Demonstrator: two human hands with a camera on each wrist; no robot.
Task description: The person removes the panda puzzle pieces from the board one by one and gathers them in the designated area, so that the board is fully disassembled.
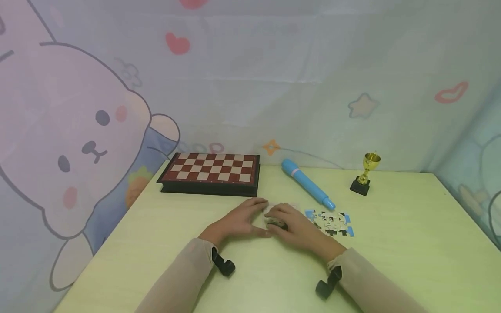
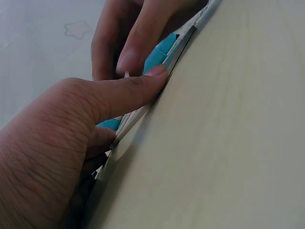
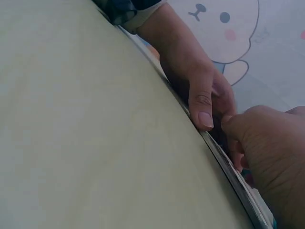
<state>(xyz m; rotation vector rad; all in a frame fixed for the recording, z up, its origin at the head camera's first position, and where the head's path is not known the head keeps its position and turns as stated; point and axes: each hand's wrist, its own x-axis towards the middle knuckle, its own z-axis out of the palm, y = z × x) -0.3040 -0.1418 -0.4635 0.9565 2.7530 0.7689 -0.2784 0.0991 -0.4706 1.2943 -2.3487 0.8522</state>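
Observation:
A thin jigsaw puzzle board [image 1: 292,206] lies flat between the two hands, mostly covered by them; its edge [image 3: 234,182] shows in the right wrist view. My left hand [image 1: 240,221] spans the board's left side, thumb along the near edge and fingers at the far edge. Over the board, my right hand [image 1: 294,225] bends its fingers downward. In the left wrist view its thumb and fingertips pinch a small pale puzzle piece [image 2: 127,74], of which only a tip shows. To the right, a cluster of blue, white and black puzzle pieces [image 1: 332,221] lies on the table.
A red-and-white chessboard box [image 1: 209,188] stands at the back left of the pale table [image 1: 407,243]. Behind the pieces lies a blue pen-shaped tube [image 1: 309,184]. A gold trophy cup [image 1: 365,174] stands at the back right, before a printed cloth backdrop [image 1: 313,78].

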